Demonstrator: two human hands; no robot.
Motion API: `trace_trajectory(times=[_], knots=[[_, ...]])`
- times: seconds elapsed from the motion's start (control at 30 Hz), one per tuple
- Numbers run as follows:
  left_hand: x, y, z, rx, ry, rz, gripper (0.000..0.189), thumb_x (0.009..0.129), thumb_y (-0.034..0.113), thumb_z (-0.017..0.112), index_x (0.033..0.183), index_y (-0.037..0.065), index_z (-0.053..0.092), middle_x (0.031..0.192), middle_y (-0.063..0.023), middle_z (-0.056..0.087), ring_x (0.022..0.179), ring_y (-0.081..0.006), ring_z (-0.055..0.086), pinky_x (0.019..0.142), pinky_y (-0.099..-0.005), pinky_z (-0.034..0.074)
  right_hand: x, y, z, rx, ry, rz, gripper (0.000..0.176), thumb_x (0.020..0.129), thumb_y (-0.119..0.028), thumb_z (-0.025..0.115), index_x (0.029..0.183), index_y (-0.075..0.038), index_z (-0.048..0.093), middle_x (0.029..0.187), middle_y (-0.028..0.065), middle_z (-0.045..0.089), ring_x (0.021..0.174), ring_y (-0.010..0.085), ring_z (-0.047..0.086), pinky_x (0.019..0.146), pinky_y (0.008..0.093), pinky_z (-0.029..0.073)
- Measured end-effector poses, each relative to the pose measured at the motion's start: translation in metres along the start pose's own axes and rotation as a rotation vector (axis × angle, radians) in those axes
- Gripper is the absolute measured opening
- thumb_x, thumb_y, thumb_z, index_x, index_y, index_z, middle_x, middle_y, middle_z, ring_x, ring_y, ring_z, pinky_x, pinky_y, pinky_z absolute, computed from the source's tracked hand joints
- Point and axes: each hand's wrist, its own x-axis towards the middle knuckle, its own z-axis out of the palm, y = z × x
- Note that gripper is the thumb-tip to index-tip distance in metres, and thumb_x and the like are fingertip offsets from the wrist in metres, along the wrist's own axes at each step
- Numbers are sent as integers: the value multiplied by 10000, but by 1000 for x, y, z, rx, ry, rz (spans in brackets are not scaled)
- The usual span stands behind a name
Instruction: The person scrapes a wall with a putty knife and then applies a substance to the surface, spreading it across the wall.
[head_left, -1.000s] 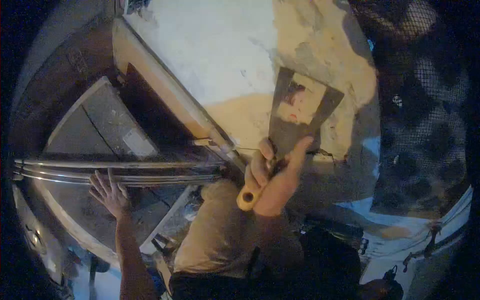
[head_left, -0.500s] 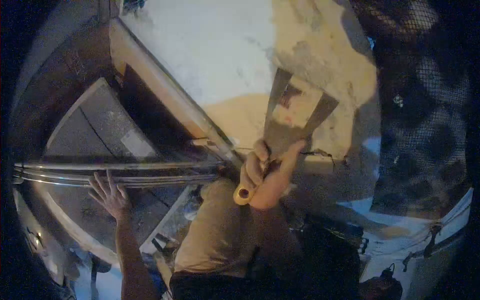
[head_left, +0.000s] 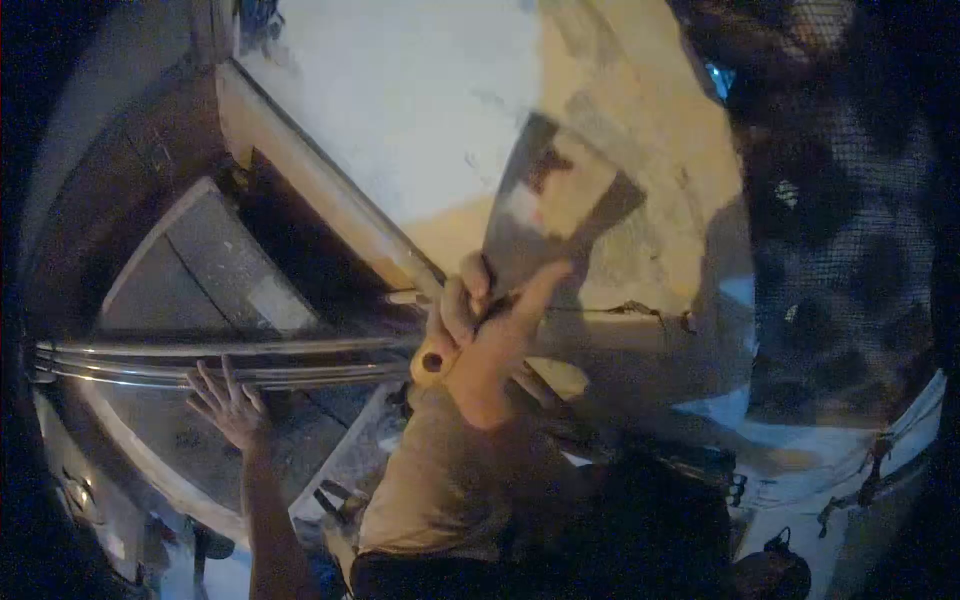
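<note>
My right hand (head_left: 495, 335) is closed around the yellow handle (head_left: 428, 366) of a putty knife, whose end has a dark hole. Its wide blade (head_left: 520, 235) flares away from me over a pale, blotchy panel (head_left: 660, 220). The blade's middle matches the panel's tan tone, between darker sides. To the left, my left hand (head_left: 232, 408) is open with fingers spread, its fingertips at several shiny metal tubes (head_left: 300, 378). Nothing shows in that hand.
A long pale edge strip (head_left: 330, 180) runs diagonally beside the panel. A grey curved surface (head_left: 200, 265) lies behind the tubes. Dark mesh (head_left: 850, 200) hangs at the right. My tan-clothed leg (head_left: 425, 480) is below the right hand.
My right hand and the putty knife have moved left across the view, the blade shifting left and slightly up over the panel. My left hand stays by the tubes, a little lower in view.
</note>
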Motion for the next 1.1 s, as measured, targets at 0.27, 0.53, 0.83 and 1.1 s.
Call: trace_trajectory(times=[0.27, 0.53, 0.83, 1.1], knots=[[-2, 1, -2, -26, -19, -14, 519, 993, 428, 219, 1451, 236, 370, 1551, -110, 226, 1442, -351, 141, 1146, -582, 74, -3, -5, 12, -52, 38, -11, 760, 760, -879, 253, 626, -145, 394, 443, -9, 321, 318, 125, 278, 301, 270, 248], [-8, 2, -6, -18, -32, 10, 532, 978, 434, 234, 1452, 233, 371, 1573, -95, 160, 1450, -334, 119, 1149, -581, 39, 9, -3, -2, -27, -80, -70, 765, 723, -899, 280, 604, -148, 373, 449, -14, 309, 328, 127, 286, 300, 287, 250], [-8, -1, 1, -68, 42, 19, 501, 972, 364, 315, 1446, 218, 380, 1564, -99, 194, 1446, -347, 124, 1144, -587, 73, -4, -5, -9, 17, -14, -27, 751, 764, -868, 285, 627, -135, 376, 475, 0, 341, 326, 130, 284, 295, 277, 242], [-16, 4, 4, -65, -6, -16, 507, 945, 342, 354, 1436, 223, 404, 1563, -99, 199, 1449, -342, 119, 1146, -586, 59, -4, -9, -14, -40, 36, -24, 757, 740, -884, 319, 626, -139, 386, 443, -12, 303, 316, 126, 274, 301, 261, 229]])
